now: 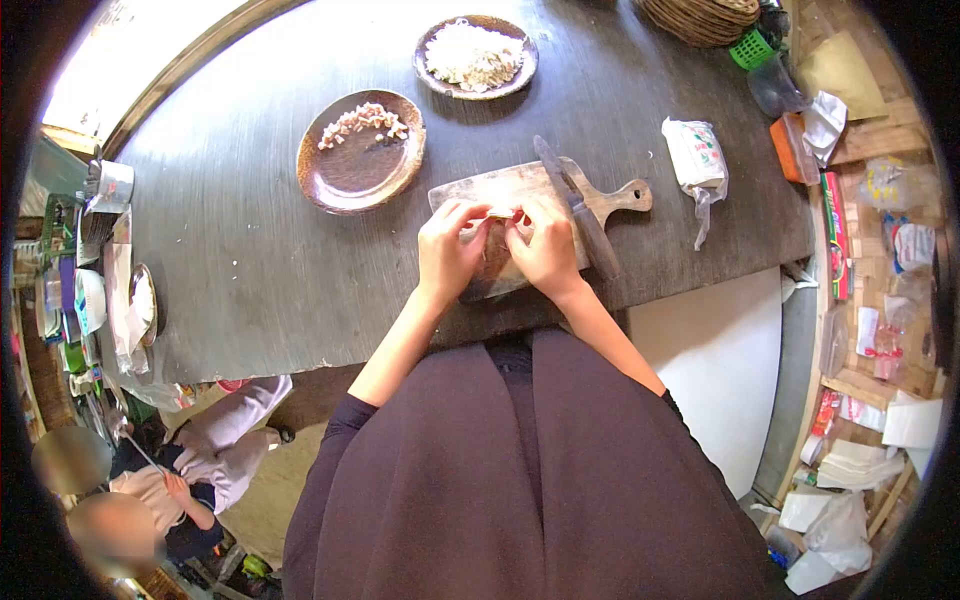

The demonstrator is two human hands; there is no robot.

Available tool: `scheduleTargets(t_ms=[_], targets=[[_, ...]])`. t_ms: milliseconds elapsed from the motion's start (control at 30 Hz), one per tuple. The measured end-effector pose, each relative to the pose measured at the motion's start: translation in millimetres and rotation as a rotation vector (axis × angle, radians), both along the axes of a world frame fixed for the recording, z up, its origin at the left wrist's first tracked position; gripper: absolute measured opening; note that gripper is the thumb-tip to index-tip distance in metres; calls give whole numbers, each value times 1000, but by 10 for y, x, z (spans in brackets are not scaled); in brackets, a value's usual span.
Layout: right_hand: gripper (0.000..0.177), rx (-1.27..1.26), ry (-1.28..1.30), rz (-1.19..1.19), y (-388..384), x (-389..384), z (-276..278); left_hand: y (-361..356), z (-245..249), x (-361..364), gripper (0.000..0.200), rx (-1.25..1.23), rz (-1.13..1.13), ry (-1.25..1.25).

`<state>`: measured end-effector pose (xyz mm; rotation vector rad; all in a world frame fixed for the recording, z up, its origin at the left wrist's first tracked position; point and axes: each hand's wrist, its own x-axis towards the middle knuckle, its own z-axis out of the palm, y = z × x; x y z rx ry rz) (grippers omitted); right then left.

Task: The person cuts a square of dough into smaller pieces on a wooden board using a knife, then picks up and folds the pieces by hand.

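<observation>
Both hands meet above a wooden cutting board [602, 202] with a handle at its right. My left hand [452, 247] and my right hand [545, 245] are closed, their fingertips pinching a small pale and reddish piece [501, 213] between them. What the piece is cannot be made out. A knife [580, 208] lies across the board, just right of my right hand. Left of the board is a brown plate [350, 175] with small pinkish chopped pieces [362, 124]. Farther back stands another brown plate [530, 62] heaped with white shredded or chopped food [473, 54].
A white plastic packet [696, 158] lies on the dark table [270, 280] at the right. A coiled woven item [700, 18] and a green basket [750, 50] stand at the back right. Shelves with packets line the right. People sit at the lower left.
</observation>
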<state>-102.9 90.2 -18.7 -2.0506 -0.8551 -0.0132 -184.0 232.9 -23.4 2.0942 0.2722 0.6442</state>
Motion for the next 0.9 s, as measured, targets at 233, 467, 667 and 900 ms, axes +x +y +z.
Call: scheduleTargets(t_ms=[233,467,667,900], targets=[[15,-41,18,36,32,35,17,-9,0,-24,17,-66,10,-9],[16,-26,24,27,52,6,38,-15,56,-39,17,-45,20,7],[17,-118,63,151,-51,156,170,97,7,-16,21,-416,-137,119],[16,-348,265,236,-117,326,392,189,13,70,22,-408,-174,309]])
